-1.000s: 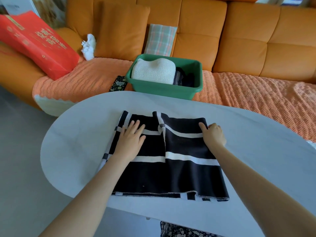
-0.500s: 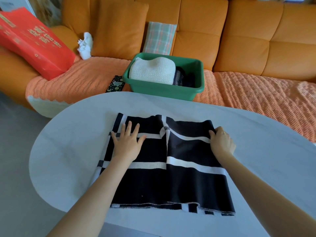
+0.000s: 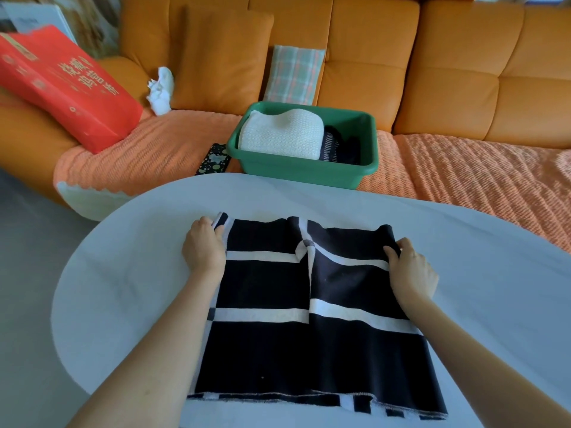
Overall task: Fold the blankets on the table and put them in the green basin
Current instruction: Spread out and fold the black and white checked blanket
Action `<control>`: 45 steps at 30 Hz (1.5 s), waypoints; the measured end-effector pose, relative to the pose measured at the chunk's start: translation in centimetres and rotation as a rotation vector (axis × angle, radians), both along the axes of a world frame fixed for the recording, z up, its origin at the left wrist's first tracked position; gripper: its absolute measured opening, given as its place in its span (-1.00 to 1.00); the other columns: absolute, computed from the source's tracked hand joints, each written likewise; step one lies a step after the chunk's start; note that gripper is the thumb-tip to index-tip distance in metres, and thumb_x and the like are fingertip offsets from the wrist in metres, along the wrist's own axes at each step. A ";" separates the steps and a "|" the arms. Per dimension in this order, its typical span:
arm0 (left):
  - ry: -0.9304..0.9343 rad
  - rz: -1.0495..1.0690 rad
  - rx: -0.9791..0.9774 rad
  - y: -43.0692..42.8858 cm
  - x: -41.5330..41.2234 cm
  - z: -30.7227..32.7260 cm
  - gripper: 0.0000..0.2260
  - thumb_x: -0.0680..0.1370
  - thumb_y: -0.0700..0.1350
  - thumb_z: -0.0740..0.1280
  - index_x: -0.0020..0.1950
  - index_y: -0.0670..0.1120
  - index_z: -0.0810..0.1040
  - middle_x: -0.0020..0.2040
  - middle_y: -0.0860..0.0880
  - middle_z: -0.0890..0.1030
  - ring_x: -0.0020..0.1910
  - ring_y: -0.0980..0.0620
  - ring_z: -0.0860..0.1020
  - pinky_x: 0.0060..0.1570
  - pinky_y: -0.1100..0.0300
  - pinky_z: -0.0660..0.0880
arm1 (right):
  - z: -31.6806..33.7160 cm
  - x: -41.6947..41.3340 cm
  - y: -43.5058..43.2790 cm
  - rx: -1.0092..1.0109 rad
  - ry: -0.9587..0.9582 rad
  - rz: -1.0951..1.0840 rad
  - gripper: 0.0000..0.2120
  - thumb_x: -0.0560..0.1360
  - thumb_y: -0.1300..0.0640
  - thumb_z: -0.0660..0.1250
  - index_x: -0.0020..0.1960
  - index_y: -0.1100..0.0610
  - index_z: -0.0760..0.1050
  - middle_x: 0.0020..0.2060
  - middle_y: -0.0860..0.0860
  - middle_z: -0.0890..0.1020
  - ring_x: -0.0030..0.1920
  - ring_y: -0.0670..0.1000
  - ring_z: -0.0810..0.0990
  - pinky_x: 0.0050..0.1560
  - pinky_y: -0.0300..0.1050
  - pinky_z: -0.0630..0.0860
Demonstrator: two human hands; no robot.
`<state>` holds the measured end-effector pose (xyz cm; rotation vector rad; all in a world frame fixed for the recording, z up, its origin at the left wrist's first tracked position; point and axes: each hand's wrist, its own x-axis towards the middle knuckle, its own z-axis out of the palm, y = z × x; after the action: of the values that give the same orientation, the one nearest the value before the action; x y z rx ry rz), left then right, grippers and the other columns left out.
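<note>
L hand [image 3: 204, 248] & R hand [image 3: 412, 273] fingers [image 3: 391, 252] in pinch on blanket [image 3: 309, 344] far corners

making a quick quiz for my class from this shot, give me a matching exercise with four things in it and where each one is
Things
1. black striped blanket
2. white knit blanket
3. red box
4. plaid cushion

Places
A. inside the green basin
B. propped upright against the sofa back, behind the basin
C. flat on the table, far corners gripped by the left hand and right hand
D. lying at the sofa's left end

Pairs: 1-C, 2-A, 3-D, 4-B
</note>
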<state>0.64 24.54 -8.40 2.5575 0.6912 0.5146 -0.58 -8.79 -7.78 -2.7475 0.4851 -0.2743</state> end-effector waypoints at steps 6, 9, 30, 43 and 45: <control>0.024 -0.011 0.138 0.6 0.0 -0.7 -0.69 0.60 0.00 0.20 0.03 -0.27 0.47 -0.05 -0.23 0.53 -0.09 -0.21 0.49 -0.27 0.02 0.35 | -0.3 0.0 -0.4 -0.035 -0.010 -0.014 -0.70 0.62 -0.04 0.09 0.09 0.19 0.40 -0.11 0.20 0.61 -0.10 0.24 0.56 -0.19 -0.03 0.31; 0.026 -0.054 0.157 0.2 -0.1 -0.7 -0.61 0.58 0.03 0.22 0.21 -0.27 0.44 0.10 -0.26 0.49 0.06 -0.24 0.45 -0.04 -0.04 0.40 | -0.3 0.0 -0.1 -0.020 0.019 -0.017 -0.66 0.61 -0.06 0.08 0.13 0.19 0.39 0.00 0.17 0.58 -0.02 0.23 0.55 -0.14 -0.01 0.34; 0.213 -0.593 0.176 -10.5 -9.3 -0.4 -0.61 0.66 -0.03 0.00 0.49 -0.02 0.20 0.52 -0.04 0.14 0.52 0.02 0.00 0.46 -0.06 -0.09 | 3.1 -7.1 6.3 0.233 -0.013 0.432 -0.47 0.48 -0.34 0.09 0.26 -0.02 0.45 0.19 -0.12 0.43 0.24 -0.09 0.40 0.13 -0.13 0.44; 0.249 -0.552 0.324 -11.9 -10.7 -1.7 -0.38 0.56 0.24 -0.31 0.50 0.02 0.17 0.51 -0.03 0.14 0.50 -0.03 0.09 0.44 -0.13 0.05 | 4.9 -6.7 -1.9 0.752 -0.027 0.050 -0.90 0.51 0.26 0.28 -0.11 0.27 0.54 -0.31 0.09 0.57 -0.40 0.01 0.54 -0.23 0.00 0.55; 0.246 -0.557 0.330 -12.0 -10.7 -2.0 -0.32 0.50 0.28 -0.39 0.52 0.05 0.04 0.54 0.00 0.00 0.52 0.00 -0.06 0.46 -0.10 -0.10 | 4.4 -7.1 -5.7 0.817 -0.017 -0.022 -0.88 0.53 0.31 0.25 -0.08 0.35 0.53 -0.37 0.12 0.55 -0.54 -0.04 0.51 -0.23 0.06 0.61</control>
<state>-10.02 12.59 -10.40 2.9830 -0.0630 0.1313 -7.70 -14.50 -3.38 -1.9436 0.4846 -0.0723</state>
